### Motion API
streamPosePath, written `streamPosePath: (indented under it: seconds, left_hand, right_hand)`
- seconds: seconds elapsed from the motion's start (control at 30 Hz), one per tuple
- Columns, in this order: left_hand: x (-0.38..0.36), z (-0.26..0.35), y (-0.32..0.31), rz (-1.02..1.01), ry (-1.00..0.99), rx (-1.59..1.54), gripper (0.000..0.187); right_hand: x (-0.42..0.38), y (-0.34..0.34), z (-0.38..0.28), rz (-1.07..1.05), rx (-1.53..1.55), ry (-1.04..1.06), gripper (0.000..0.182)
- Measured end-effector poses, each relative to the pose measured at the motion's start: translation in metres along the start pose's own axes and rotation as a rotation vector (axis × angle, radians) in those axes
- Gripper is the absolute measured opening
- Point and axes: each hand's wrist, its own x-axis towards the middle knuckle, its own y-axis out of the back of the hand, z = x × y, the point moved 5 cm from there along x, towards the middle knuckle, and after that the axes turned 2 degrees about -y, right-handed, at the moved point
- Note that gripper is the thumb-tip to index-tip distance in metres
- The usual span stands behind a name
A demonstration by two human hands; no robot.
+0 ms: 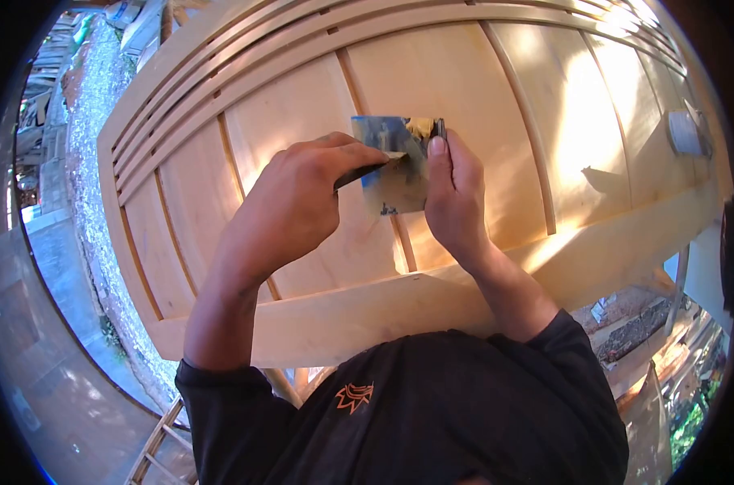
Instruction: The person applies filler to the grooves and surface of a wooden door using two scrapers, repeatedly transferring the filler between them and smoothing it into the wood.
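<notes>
Over a pale wooden panel (290, 178) with slats and grooves, my left hand (294, 194) is closed round a dark, flat scraper (359, 173). The scraper's tip touches the face of a stained rectangular plate (393, 182). My right hand (456, 182) grips that plate by its right edge, with the thumb on the front. A yellowish lump of paste (421, 128) sits at the plate's top right corner, and dark and blue smears mark its surface. Most of the scraper's handle is hidden by my left fingers.
On the panel's far right stands a whitish container (687, 133). A gravelly strip (100, 121) runs down the left, beside a brown board (76, 364). A wooden ladder-like frame (161, 440) is at the lower left. Bright sun patches lie across the panel.
</notes>
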Motion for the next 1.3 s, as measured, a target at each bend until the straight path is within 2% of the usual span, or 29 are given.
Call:
streamPosePath:
  seconds: [0.1,0.2,0.3,0.37,0.43,0.53,0.63,0.67,0.8,0.9,1.2,1.3]
  left_hand:
    - [0.0,-0.005,-0.017,-0.05,0.001,-0.056,0.057]
    - [-0.004,-0.016,-0.028,-0.209,0.017,-0.023,0.059]
    - [-0.007,-0.032,0.001,-0.15,0.09,-0.211,0.059]
    - [-0.005,-0.051,0.026,-0.043,0.118,-0.181,0.057]
    - [0.002,-0.08,0.044,0.081,0.212,-0.175,0.057]
    - [0.027,-0.09,0.061,0.127,0.257,0.105,0.056]
    - [0.052,-0.102,0.057,0.18,0.23,0.26,0.055]
    - [0.06,-0.109,0.055,0.201,0.144,0.296,0.051]
    - [0.082,-0.117,0.045,0.246,0.023,0.293,0.048]
    - [0.092,-0.113,0.043,0.259,0.019,0.369,0.048]
    - [0.109,-0.117,0.052,0.146,0.044,0.366,0.047]
    - [0.113,-0.125,0.053,0.053,-0.148,0.396,0.046]
  right_hand:
    - [0.006,0.004,0.003,0.041,-0.041,-0.02,0.025]
    - [0.012,0.01,0.014,0.125,-0.019,-0.015,0.025]
    - [0.018,0.036,0.026,0.233,0.025,-0.113,0.026]
    - [0.022,0.059,0.031,0.331,0.041,-0.155,0.028]
    - [0.024,0.076,0.042,0.395,0.217,-0.132,0.031]
    - [0.025,0.092,0.051,0.462,0.393,-0.224,0.034]
    - [0.028,0.099,0.049,0.512,0.378,-0.177,0.034]
    - [0.028,0.1,0.054,0.521,0.395,-0.185,0.033]
    - [0.029,0.101,0.061,0.514,0.383,-0.18,0.031]
    - [0.03,0.101,0.058,0.51,0.403,-0.178,0.03]
    - [0.028,0.099,0.059,0.479,0.358,-0.204,0.031]
    - [0.028,0.099,0.059,0.472,0.357,-0.17,0.032]
